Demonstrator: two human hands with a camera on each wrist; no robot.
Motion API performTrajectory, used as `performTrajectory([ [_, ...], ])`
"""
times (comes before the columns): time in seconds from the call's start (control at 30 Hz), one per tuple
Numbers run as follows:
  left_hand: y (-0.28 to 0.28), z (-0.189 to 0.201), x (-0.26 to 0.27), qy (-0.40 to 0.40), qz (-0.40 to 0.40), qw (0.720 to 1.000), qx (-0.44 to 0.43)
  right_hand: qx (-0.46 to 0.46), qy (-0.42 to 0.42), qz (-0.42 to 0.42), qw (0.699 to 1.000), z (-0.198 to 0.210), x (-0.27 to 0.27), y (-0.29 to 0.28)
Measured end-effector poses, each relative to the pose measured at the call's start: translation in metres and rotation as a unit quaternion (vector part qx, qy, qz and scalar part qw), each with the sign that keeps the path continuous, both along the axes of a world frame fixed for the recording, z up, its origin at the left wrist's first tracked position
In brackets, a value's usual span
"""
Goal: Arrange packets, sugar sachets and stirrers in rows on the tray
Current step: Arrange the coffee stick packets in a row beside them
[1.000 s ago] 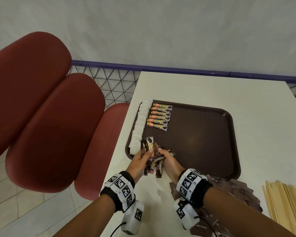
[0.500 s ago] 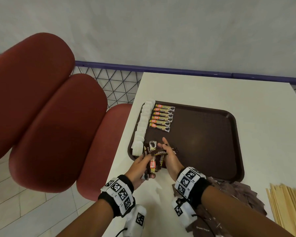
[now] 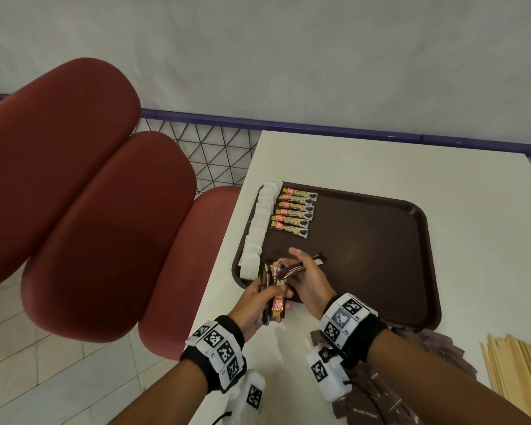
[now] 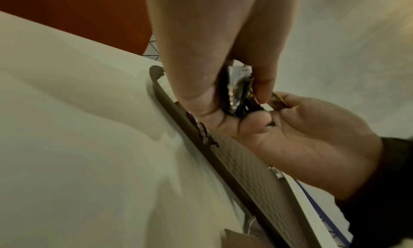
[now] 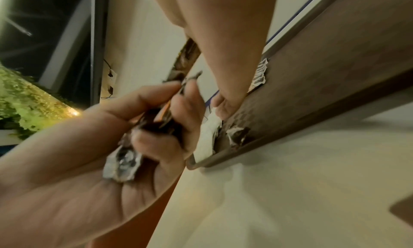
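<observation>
The brown tray (image 3: 365, 256) lies on the white table. A column of white sachets (image 3: 258, 228) runs down its left edge, with a row of several orange-and-brown coffee stick packets (image 3: 295, 211) beside them. Over the tray's near left corner my left hand (image 3: 269, 299) grips a bunch of stick packets (image 3: 275, 289), also seen as the bunch (image 5: 156, 124) in the right wrist view. My right hand (image 3: 295, 262) pinches one dark packet (image 3: 302, 265) at the top of that bunch. In the left wrist view my left fingers (image 4: 201, 75) clamp the packet ends (image 4: 236, 92).
A heap of brown sugar sachets (image 3: 417, 357) lies on the table near my right forearm. Wooden stirrers (image 3: 521, 372) lie at the near right edge. A red padded seat (image 3: 89, 210) stands left of the table, and a blue rail (image 3: 319, 130) runs behind it.
My left hand has drawn the bunch slightly back toward me. My right hand has separated a single packet at the top of the bunch.
</observation>
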State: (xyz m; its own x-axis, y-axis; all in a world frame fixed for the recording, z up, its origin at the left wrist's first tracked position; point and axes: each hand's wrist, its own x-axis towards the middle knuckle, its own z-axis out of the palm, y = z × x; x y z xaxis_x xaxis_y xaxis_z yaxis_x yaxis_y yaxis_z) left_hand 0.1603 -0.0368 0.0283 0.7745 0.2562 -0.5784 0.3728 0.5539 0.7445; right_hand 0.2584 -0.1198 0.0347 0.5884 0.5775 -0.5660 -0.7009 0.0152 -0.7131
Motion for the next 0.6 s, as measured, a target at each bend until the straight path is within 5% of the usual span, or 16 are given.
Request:
performTrajectory([
  [0.1,0.009,-0.004,-0.006,0.011,0.048,0.999,0.005,-0.006,-0.067,-0.039,0.997,-0.007,0.011,-0.003],
  [0.2,0.017,-0.006,-0.009,0.004,0.092,0.996,0.001,-0.076,-0.169,0.023,0.982,-0.006,0.019,-0.007],
  [0.33,0.027,-0.006,-0.008,0.005,0.123,0.992,0.013,-0.241,-0.313,0.206,0.895,-0.013,0.026,-0.010],
  [0.6,0.035,-0.011,0.001,0.017,0.140,0.989,0.050,-0.212,-0.460,0.269,0.819,-0.012,0.025,-0.016],
])
